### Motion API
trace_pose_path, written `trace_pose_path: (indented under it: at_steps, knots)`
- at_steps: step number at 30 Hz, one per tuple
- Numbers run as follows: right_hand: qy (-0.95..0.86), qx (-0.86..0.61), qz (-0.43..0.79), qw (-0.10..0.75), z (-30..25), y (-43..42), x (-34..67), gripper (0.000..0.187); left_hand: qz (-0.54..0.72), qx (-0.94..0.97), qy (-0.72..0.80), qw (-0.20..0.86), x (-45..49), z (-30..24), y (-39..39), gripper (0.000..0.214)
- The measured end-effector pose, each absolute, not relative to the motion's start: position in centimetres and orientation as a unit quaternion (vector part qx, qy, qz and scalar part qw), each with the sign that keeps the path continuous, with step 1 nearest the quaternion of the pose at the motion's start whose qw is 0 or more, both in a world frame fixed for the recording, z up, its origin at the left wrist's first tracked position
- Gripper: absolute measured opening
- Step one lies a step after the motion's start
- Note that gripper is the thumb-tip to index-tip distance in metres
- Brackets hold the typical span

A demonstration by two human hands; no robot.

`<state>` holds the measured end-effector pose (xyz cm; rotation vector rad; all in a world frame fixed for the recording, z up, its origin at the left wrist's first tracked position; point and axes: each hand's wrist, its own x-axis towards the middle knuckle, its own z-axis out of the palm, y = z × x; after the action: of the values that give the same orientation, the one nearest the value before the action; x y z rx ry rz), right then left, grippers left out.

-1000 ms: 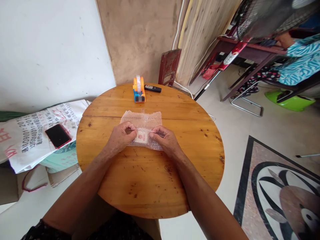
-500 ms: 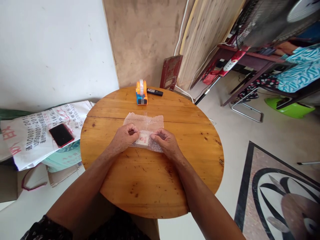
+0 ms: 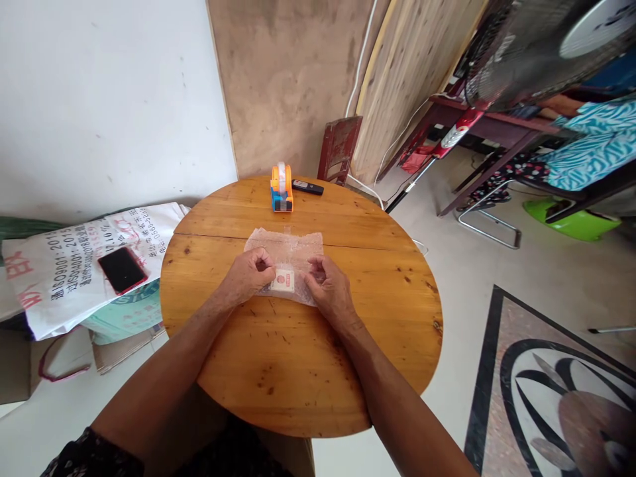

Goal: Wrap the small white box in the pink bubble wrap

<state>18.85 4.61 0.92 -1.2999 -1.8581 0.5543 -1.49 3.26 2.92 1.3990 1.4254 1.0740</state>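
Note:
A small white box with red print (image 3: 283, 279) lies on a sheet of bubble wrap (image 3: 293, 248) on the round wooden table. My left hand (image 3: 251, 270) is at the box's left side, thumb and forefinger pinched together on the wrap beside it. To the right of the box, my right hand (image 3: 328, 289) rests over the edge of the wrap with thumb and fingers apart. What lies under its palm is hidden.
Beyond the wrap stand an orange and blue tape dispenser (image 3: 281, 189) and a black remote-like object (image 3: 308, 187). A phone (image 3: 122, 270) rests on white sacks at left. A standing fan (image 3: 460, 132) and a seated person (image 3: 591, 146) are at right.
My right hand has let go of the wrap and its fingers have spread. The box's printed face now shows more clearly. My left hand stays nearly in place.

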Motion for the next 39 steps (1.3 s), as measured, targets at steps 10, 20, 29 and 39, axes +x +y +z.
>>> trace_pose_path:
  at_steps: [10, 20, 29, 39]
  knots:
    - [-0.889, -0.348, -0.028, 0.296, 3.3, 1.3, 17.5, 0.023, 0.449, 0.596, 0.553, 0.37, -1.5, 2.6, 3.4, 0.008]
    - [-0.911, -0.35, -0.059, 0.211, 2.7, 1.8, 16.5, 0.029, 0.399, 0.603, 0.575, 0.382, -3.7, 2.9, 3.3, 0.026]
    - [-0.908, -0.352, -0.072, 0.217, 2.4, 2.1, 16.0, 0.029, 0.448, 0.563, 0.573, 0.391, -7.2, 2.4, 1.4, 0.036]
    - [-0.895, -0.362, -0.092, 0.243, 1.6, 2.5, 15.4, 0.028, 0.604, 0.489, 0.505, 0.377, -7.2, 0.0, 1.6, 0.031]
